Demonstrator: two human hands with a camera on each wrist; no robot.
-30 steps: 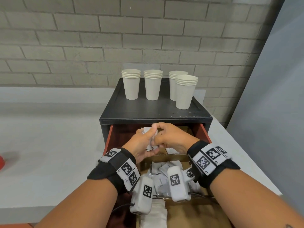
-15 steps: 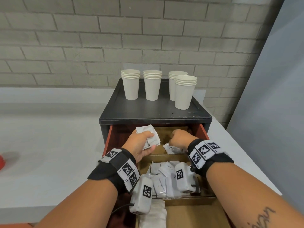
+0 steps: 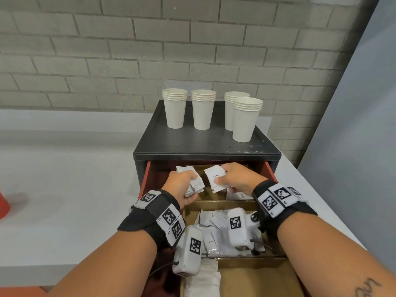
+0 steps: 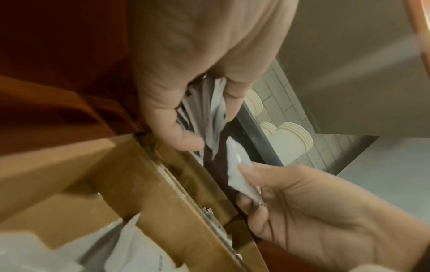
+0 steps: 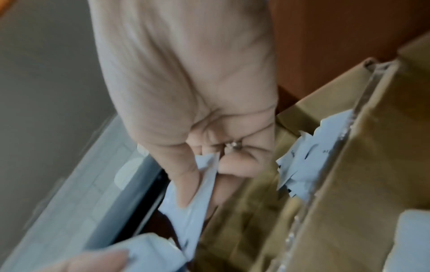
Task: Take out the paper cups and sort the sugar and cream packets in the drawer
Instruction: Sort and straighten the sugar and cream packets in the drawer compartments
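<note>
Since half a second ago the right hand (image 3: 233, 179) has risen from the back compartment, now pinching one packet (image 3: 215, 177) beside the left hand (image 3: 182, 185) — which grips a small stack of packets (image 3: 196, 182). Nearer: loose packets (image 3: 212, 234) in the drawer (image 3: 147, 174). Beyond — paper cups (image 3: 246, 118) stand on the cabinet top (image 3: 205, 144).

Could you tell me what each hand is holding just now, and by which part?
The left hand grips a small bundle of packets around its lower half. The right hand pinches one packet by its right edge.
</note>
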